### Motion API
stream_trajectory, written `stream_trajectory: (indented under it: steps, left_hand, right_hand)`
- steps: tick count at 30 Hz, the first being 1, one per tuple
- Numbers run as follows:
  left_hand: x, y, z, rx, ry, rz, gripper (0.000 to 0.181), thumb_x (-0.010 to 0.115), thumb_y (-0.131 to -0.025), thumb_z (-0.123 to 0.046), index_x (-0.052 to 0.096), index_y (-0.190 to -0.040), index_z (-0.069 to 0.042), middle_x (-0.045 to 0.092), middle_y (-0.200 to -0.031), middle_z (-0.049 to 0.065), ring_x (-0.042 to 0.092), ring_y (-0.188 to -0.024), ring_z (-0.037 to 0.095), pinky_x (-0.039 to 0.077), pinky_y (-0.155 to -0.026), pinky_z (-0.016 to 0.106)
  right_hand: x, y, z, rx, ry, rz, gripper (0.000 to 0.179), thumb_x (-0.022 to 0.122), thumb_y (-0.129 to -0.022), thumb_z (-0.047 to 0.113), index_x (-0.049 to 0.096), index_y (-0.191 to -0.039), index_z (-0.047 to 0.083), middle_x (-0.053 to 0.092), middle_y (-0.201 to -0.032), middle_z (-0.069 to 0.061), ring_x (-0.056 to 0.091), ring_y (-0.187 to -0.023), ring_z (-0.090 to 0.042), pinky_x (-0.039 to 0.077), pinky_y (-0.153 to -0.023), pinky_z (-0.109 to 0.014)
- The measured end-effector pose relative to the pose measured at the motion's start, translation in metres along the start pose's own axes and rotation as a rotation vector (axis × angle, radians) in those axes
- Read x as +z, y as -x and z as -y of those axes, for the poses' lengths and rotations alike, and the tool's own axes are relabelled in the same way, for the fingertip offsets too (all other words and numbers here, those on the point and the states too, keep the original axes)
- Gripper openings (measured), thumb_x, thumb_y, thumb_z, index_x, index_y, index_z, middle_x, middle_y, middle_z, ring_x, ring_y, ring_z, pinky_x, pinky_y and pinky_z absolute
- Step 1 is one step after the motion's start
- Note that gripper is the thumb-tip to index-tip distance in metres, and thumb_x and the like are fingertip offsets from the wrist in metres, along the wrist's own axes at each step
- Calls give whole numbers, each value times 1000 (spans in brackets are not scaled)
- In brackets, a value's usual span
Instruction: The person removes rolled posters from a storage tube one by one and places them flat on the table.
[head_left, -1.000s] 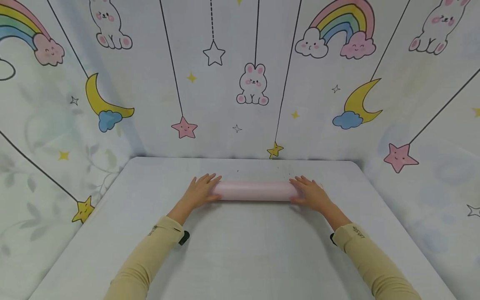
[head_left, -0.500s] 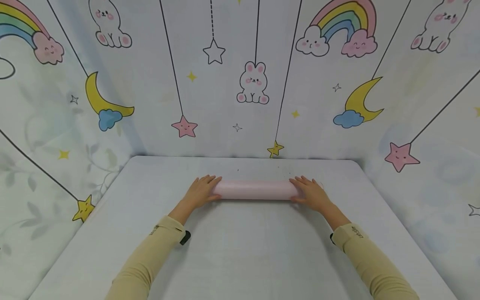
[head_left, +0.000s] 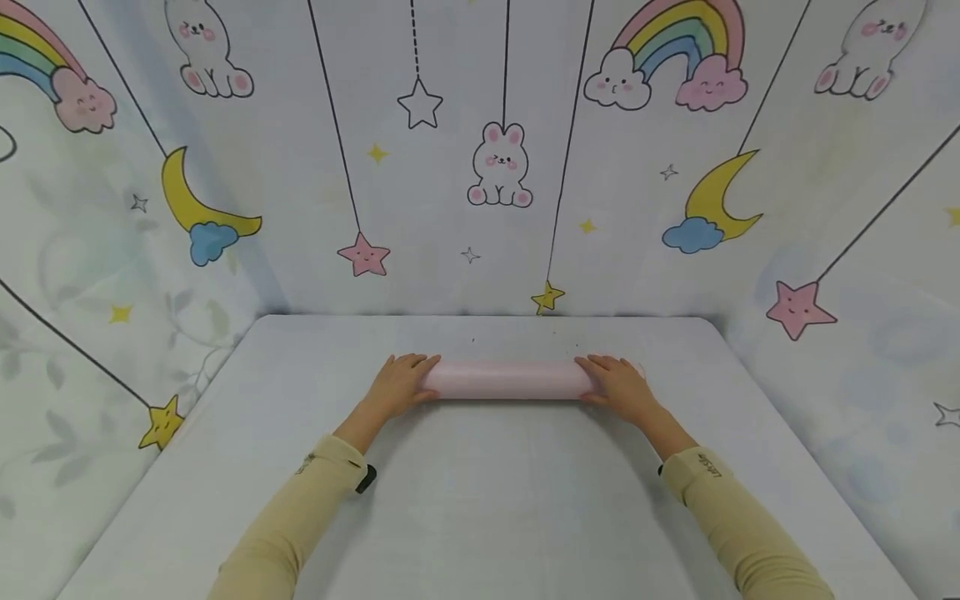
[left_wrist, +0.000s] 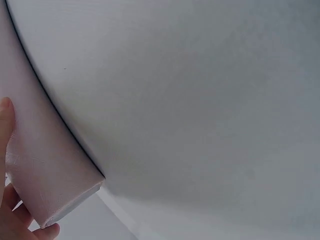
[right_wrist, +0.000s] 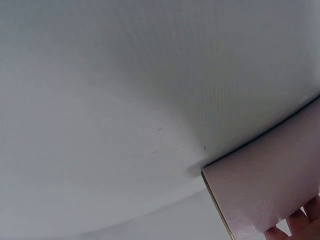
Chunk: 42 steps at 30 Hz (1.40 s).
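Observation:
A long pink roll (head_left: 510, 380) lies crosswise on the white tabletop (head_left: 480, 483), toward its far side. My left hand (head_left: 397, 385) grips its left end, fingers over the top and thumb along the near side. At the other end my right hand (head_left: 621, 388) holds it in the same way. The left wrist view shows the pink roll (left_wrist: 45, 150) with a pale edge at its end and fingertips (left_wrist: 49, 232) beside that edge. In the right wrist view, fingers (right_wrist: 300, 222) touch the lower side of the roll (right_wrist: 265, 175), whose end has a thin brownish edge.
Walls printed with cartoon rabbits, moons and stars (head_left: 363, 255) rise behind the table and at both sides. A few tiny dark specks lie on the tabletop near the right end of the roll.
Both hands keep their places on the roll. The fingers of the left hand lie slightly closer together, and the head view has shifted a little.

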<state>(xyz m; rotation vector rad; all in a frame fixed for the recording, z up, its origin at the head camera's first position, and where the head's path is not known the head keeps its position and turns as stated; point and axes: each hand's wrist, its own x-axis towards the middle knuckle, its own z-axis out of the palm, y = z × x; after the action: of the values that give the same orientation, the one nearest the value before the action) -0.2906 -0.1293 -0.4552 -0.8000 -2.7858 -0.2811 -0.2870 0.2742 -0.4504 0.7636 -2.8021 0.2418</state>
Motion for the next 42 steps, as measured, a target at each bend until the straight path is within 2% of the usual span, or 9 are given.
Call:
stream_trajectory:
  steps: [4,9,16,21,29,34,42]
  left_hand:
    - [1,2,2,8,-6,-6,63,66,-80,-42,50,-130,-7,55,-119,17,50,-111,34,34,-93,56]
    - [2,2,2,10,-22,-23,63,66,-79,-43,50,-131,-9,56,-118,16,51,-110,33,34,-93,54]
    - [1,2,-1,23,-63,23,64,63,-80,-47,49,-132,-11,57,-117,14,53,-108,32,38,-92,48]
    - [-3,4,-5,38,-63,8,63,64,-79,-47,52,-129,-11,59,-114,13,56,-104,31,42,-89,46]
    - [-6,13,-11,65,-77,-17,63,65,-77,-49,55,-127,-12,61,-109,11,59,-97,29,46,-81,44]
    - [-9,19,-14,85,-81,-31,63,65,-76,-50,56,-126,-13,62,-107,9,61,-93,27,48,-76,42]
    - [-12,28,-29,96,-118,-6,63,63,-76,-55,57,-125,-15,63,-106,7,62,-90,25,50,-69,39]
  right_hand:
    - [-1,-1,2,-3,4,12,65,73,-75,32,50,-129,5,54,-120,-22,49,-112,-37,31,-93,-59]
    - [-2,-2,4,-11,8,-16,63,74,-75,30,51,-128,3,55,-118,-23,49,-111,-38,32,-92,-60]
    - [-5,4,5,5,15,8,64,74,-74,31,52,-127,3,56,-117,-22,50,-110,-37,32,-91,-61]
    - [-6,10,6,4,18,12,64,73,-74,33,52,-127,3,56,-117,-22,51,-109,-37,33,-90,-61]
    - [-7,16,9,-4,40,17,64,74,-73,34,53,-126,4,57,-116,-20,53,-108,-36,35,-88,-60]
    - [-13,23,15,15,32,47,64,73,-74,33,53,-126,3,57,-117,-20,52,-109,-36,35,-89,-60]
    - [-18,40,18,3,42,42,62,74,-74,31,54,-125,3,58,-115,-20,53,-107,-37,36,-87,-59]
